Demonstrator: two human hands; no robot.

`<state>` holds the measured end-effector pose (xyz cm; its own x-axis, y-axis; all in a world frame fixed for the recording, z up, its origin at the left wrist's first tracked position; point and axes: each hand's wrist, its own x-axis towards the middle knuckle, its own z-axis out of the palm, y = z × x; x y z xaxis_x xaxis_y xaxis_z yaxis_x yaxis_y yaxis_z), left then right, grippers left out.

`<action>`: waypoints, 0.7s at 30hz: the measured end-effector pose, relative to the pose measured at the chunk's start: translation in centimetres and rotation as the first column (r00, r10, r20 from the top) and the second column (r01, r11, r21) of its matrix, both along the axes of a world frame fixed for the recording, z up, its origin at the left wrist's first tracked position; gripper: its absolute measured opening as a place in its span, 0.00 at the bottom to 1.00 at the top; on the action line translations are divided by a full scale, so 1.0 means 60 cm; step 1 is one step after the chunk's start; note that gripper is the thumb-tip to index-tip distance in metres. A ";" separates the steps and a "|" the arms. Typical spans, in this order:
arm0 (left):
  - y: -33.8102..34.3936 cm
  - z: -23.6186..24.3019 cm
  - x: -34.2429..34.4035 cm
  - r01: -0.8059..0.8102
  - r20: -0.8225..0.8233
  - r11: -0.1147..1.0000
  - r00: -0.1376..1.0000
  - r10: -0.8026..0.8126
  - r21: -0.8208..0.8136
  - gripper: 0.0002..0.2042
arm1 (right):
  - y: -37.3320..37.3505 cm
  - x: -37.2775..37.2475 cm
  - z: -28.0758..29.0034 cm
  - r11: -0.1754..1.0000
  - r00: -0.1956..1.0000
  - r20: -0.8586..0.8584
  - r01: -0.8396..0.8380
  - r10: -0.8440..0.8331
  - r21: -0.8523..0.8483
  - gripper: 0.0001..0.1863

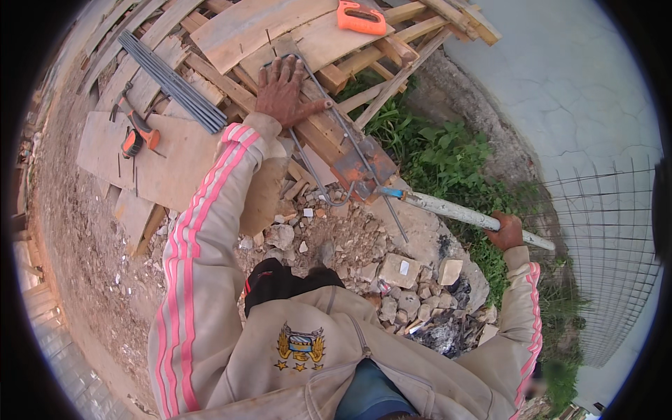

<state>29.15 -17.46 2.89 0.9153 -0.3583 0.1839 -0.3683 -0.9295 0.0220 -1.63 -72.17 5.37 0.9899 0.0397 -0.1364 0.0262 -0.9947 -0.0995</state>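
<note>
My left hand (283, 94) lies flat with fingers spread over a bent steel rod (396, 220), pressing it against a wooden beam (320, 140). The rod forms a long open loop, with one hooked end near a rusty metal plate (374, 161) on the beam. At that plate, the blue end of a long white pipe (455, 211) meets the rod. Out to the right, my right hand (507, 231) is wrapped round the pipe toward its far end. Thin pins or nails stand up from the boards beyond my left hand.
Left of my arm lie a bundle of steel rods (173, 80), a hammer (145, 129) and an orange tape measure (131, 143). An orange-handled saw (364, 28) rests on the planks. Rubble (409, 302) covers the ground below. Wire mesh (602, 245) leans along the pale wall (574, 84).
</note>
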 end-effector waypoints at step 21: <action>0.005 -0.015 0.004 0.031 0.057 0.996 0.998 -0.036 0.079 0.57 | -0.011 0.046 -0.037 0.998 1.000 0.025 0.009 -0.008 -0.064 0.18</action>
<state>29.38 -17.18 1.97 0.8911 -0.4038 0.2069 -0.3976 -0.9147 -0.0726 1.11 -72.85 3.14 0.9932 0.0235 -0.1141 0.0196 -0.9992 -0.0353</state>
